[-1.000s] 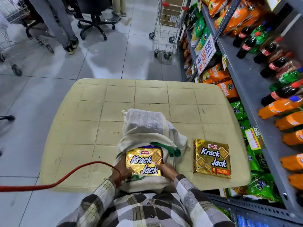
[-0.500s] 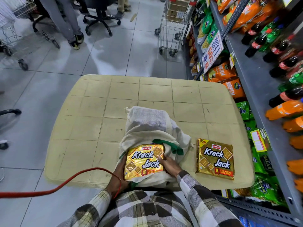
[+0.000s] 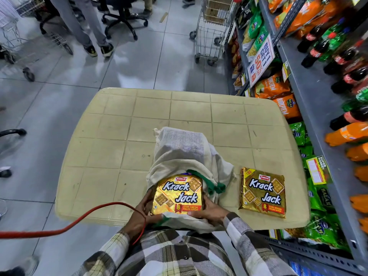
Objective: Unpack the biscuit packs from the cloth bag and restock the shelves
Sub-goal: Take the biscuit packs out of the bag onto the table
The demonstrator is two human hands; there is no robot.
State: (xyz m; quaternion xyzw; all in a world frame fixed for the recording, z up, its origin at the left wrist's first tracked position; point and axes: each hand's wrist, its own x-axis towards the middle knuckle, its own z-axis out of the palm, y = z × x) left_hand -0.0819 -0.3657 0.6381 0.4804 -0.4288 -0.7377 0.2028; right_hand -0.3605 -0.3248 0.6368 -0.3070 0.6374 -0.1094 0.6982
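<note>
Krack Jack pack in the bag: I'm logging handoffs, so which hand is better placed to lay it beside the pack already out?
Likely the right hand: it holds the Krack Jack pack on the side nearest the second pack, right of the cloth bag. The left hand would need to cross.

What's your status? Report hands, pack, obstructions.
Left hand, right hand grip Krack Jack pack by its sides. Pack mostly out of cloth bag. Second pack flat on table beside bag. Red cable over left wrist.
</note>
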